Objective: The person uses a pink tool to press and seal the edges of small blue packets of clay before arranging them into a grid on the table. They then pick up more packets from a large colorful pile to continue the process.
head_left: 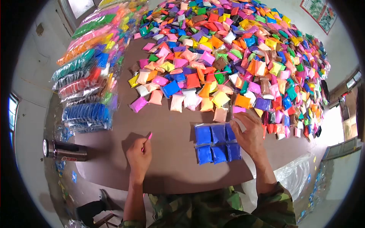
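My left hand (139, 154) is closed around a thin pink stick-like thing (150, 135), whose tip pokes up past the fingers; the rest is hidden in the fist. On the brown tabletop lies a sheet of joined blue packets (218, 134), two rows under clear film. Over its upper right corner reaches my right hand (249, 133), fingers curved and apart, covering part of a blue packet. Just beyond its fingertips are a pink packet (238, 109) and a peach packet (220, 114) at the edge of the heap.
A large heap of loose coloured packets (213, 57) covers the far side. Bagged rows of packets (85, 85) are stacked at the left. A dark metal thermos (65, 150) lies near the left table edge (81, 171). Clear plastic film (291, 176) hangs at the right edge.
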`<action>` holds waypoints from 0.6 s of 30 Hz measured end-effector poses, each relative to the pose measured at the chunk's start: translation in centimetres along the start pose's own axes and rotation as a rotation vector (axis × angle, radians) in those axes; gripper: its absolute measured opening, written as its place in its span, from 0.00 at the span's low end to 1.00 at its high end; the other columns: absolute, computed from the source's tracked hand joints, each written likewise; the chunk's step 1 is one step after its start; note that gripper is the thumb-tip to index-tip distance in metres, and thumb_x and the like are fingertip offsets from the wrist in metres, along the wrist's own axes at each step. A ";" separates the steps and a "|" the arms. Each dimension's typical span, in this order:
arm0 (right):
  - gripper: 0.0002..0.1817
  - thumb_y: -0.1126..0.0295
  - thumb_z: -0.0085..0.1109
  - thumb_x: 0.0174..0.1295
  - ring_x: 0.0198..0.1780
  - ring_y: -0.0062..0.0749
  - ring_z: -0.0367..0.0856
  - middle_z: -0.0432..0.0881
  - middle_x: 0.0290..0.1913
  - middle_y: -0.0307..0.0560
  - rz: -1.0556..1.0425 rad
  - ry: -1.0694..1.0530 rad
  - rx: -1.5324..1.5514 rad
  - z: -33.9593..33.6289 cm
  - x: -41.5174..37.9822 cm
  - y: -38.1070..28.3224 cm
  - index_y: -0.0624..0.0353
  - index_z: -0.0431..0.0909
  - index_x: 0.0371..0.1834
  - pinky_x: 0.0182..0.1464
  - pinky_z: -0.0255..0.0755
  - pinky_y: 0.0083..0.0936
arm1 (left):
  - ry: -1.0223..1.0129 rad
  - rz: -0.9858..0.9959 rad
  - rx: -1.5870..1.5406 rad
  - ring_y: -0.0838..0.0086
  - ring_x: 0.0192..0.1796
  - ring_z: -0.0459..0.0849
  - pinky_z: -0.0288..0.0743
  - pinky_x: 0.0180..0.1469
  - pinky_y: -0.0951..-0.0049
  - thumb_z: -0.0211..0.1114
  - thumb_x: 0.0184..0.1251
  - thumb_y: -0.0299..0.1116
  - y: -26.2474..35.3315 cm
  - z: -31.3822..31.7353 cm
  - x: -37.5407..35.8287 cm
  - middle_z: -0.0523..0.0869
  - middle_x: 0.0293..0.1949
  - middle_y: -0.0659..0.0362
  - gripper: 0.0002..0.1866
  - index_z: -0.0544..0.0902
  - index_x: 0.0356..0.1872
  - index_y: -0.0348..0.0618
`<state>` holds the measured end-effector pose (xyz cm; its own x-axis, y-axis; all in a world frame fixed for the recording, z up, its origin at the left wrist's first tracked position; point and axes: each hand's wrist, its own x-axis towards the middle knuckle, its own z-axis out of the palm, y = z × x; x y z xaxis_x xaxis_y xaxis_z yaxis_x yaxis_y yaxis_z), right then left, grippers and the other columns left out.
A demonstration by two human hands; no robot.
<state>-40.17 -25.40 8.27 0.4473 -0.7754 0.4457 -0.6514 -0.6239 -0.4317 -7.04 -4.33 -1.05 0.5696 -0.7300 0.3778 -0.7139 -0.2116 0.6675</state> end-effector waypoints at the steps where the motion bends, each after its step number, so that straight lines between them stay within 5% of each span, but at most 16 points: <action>1: 0.16 0.64 0.77 0.67 0.52 0.55 0.93 0.94 0.53 0.54 -0.009 0.010 0.003 0.0 0.4 0.4 0.62 0.92 0.53 0.54 0.84 0.48 | 0.002 -0.003 -0.004 0.57 0.28 0.86 0.78 0.33 0.59 0.74 0.73 0.25 0.0 0.0 0.0 0.87 0.29 0.50 0.04 0.85 0.40 0.40; 11: 0.12 0.63 0.71 0.71 0.49 0.54 0.93 0.93 0.49 0.55 -0.026 -0.044 0.171 4.2 11.5 4.0 0.57 0.92 0.51 0.50 0.86 0.45 | -0.014 -0.063 0.016 0.60 0.28 0.85 0.77 0.33 0.61 0.75 0.74 0.27 0.9 -0.3 0.2 0.86 0.28 0.51 0.04 0.87 0.40 0.41; 18: 0.36 0.40 0.68 0.68 0.55 0.58 0.92 0.94 0.52 0.57 0.233 -0.131 0.022 11.6 22.3 6.3 0.53 0.84 0.71 0.58 0.84 0.52 | -0.013 -0.048 0.066 0.59 0.27 0.87 0.79 0.32 0.60 0.76 0.74 0.29 0.0 -0.1 0.1 0.88 0.30 0.53 0.04 0.89 0.41 0.44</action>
<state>-27.20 -47.75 6.36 0.3631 -0.9035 0.2276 -0.7333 -0.4278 -0.5284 -6.92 -4.37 -0.99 0.5984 -0.7264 0.3380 -0.7118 -0.2884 0.6404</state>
